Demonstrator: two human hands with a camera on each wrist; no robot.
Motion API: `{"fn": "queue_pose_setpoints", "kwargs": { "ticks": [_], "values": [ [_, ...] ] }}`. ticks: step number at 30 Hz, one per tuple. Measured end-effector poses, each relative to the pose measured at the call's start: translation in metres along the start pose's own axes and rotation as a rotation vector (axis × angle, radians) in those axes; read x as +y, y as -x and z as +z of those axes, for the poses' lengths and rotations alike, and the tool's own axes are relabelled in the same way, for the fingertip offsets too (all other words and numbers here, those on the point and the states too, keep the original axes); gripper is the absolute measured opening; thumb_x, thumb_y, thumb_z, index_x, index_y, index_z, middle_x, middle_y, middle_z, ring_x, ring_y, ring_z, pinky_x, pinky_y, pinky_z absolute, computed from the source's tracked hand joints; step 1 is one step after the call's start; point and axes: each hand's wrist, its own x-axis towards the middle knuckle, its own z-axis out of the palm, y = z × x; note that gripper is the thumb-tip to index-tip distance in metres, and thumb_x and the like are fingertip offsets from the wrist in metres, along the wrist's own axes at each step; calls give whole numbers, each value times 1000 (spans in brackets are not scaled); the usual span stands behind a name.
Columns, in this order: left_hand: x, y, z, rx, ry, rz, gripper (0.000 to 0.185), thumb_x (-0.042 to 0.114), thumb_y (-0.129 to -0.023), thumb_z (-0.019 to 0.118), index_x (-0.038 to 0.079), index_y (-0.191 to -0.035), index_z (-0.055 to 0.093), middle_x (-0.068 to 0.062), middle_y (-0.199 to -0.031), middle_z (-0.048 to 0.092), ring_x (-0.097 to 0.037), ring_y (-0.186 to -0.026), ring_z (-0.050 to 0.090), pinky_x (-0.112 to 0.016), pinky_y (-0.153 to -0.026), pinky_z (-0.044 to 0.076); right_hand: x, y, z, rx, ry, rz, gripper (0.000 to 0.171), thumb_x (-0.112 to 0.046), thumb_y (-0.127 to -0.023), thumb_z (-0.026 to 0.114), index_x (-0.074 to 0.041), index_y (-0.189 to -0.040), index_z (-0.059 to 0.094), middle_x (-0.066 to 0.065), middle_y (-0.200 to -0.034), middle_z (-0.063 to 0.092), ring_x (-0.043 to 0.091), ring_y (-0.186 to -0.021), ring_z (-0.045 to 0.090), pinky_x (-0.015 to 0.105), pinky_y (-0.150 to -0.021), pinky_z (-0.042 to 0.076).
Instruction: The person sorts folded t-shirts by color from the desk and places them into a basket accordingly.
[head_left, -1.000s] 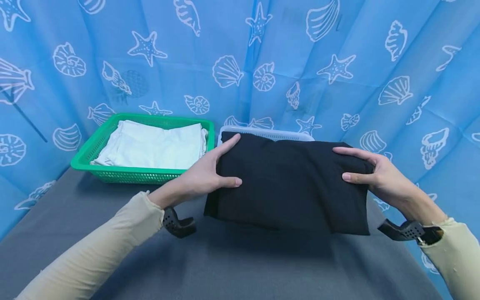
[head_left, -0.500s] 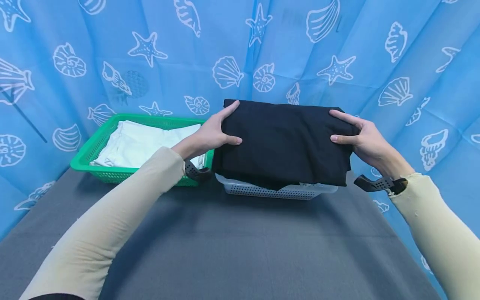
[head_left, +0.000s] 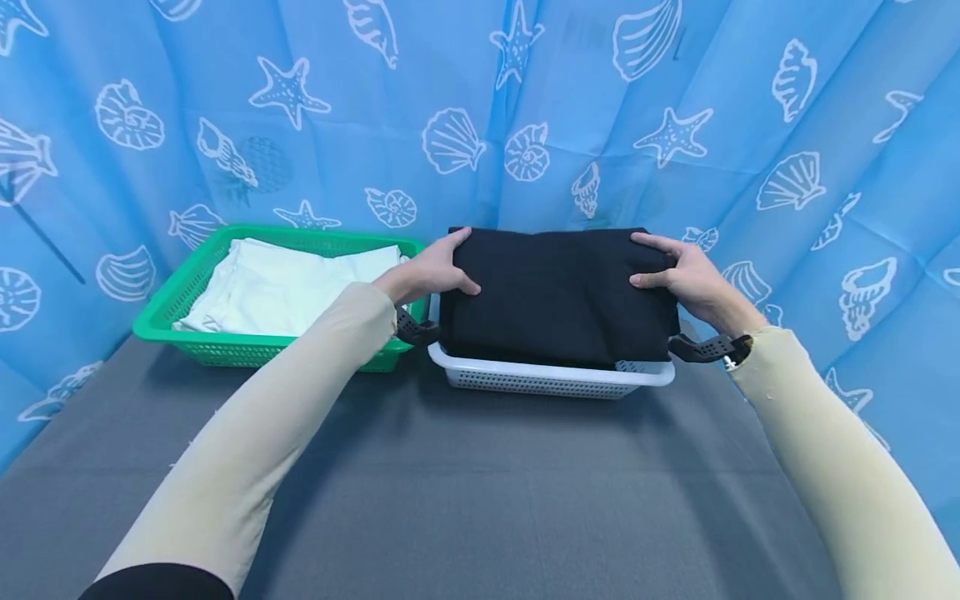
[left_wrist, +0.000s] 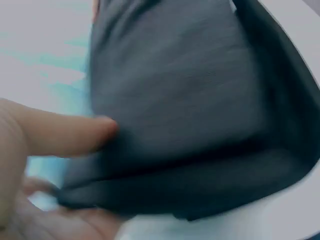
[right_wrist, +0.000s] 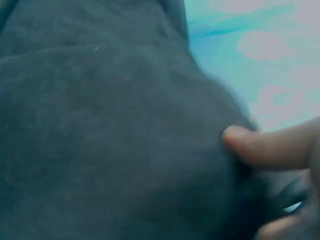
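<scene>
A folded black cloth [head_left: 551, 292] lies over the white plastic basket [head_left: 540, 379], covering most of its opening. My left hand [head_left: 435, 268] grips the cloth's left end, thumb on top and the other fingers tucked under it. At the opposite end my right hand [head_left: 690, 279] holds it the same way. In the left wrist view the folded layers of the black cloth [left_wrist: 180, 90] show at the edge, with the thumb [left_wrist: 75, 132] pressing on them. The right wrist view shows the right thumb [right_wrist: 270, 147] against the cloth's side.
To the left stands a green basket [head_left: 247, 340] with folded white cloth [head_left: 292, 279] in it, close beside the white basket. Both stand on a grey-covered table [head_left: 480, 492]. A blue curtain [head_left: 570, 100] with shell and starfish prints hangs right behind them.
Both hands have carried the black cloth away from me, first up and forward, then down onto the white basket. The right hand has also shifted left.
</scene>
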Motion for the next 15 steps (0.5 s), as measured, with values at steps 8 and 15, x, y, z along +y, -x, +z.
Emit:
{"fn": "queue_pose_setpoints", "kwargs": {
  "ticks": [8, 15],
  "values": [
    [-5, 15, 14, -107, -107, -68, 77, 8, -96, 62, 4, -157, 15, -16, -159, 18, -34, -123, 52, -39, -95, 49, 14, -1, 33, -22, 634, 10, 62, -9, -89, 68, 14, -140, 42, 40, -138, 39, 54, -123, 40, 63, -95, 40],
    [-7, 53, 23, 38, -266, 186, 60, 10, -98, 57, 3, -152, 31, -14, -154, 32, -32, -123, 53, -42, -96, 47, 6, 44, 51, 226, 695, -145, 46, -11, -91, 64, 15, -128, 54, 37, -124, 50, 51, -122, 39, 65, -96, 34]
  ]
}}
